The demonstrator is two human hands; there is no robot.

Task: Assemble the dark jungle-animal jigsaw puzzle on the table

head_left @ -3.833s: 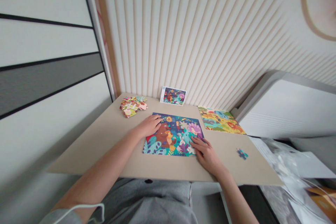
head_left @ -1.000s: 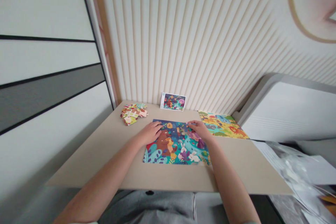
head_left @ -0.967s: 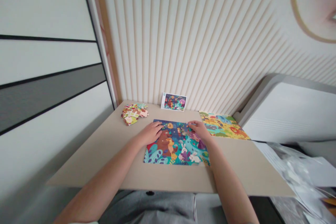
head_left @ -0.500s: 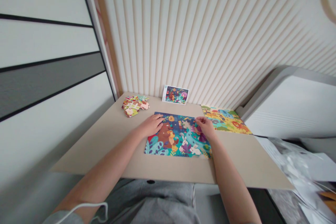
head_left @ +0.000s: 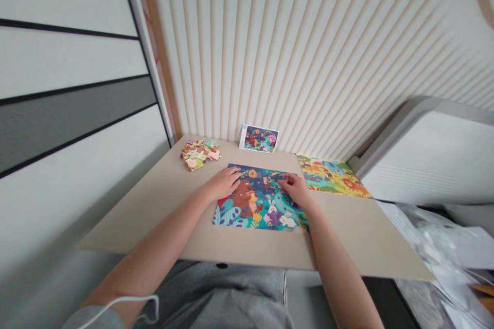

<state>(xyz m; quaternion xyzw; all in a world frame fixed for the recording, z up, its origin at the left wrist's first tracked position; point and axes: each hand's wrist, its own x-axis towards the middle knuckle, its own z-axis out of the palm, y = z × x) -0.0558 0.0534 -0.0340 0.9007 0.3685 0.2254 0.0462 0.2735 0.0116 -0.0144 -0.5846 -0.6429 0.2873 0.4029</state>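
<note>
A colourful puzzle (head_left: 247, 200) with a bear and white rabbits lies flat on the beige table, near its front edge. My left hand (head_left: 225, 182) rests on the puzzle's upper left edge, fingers spread and holding nothing. Over the upper right part is my right hand (head_left: 295, 188), its thumb and fingers drawn together at the surface; what they hold, if anything, is too small to make out. Behind the puzzle, a picture card (head_left: 259, 139) with a similar scene leans against the ribbed wall.
A heap of loose puzzle pieces (head_left: 198, 154) sits at the table's back left. Another puzzle (head_left: 334, 177), yellow with animals, lies at the back right. Beyond the right edge of the table (head_left: 358, 241) are clear plastic wrapping (head_left: 436, 247) and a grey-white object.
My right hand has moved a little to the left over the puzzle, off its upper right edge. My left hand stays in place.
</note>
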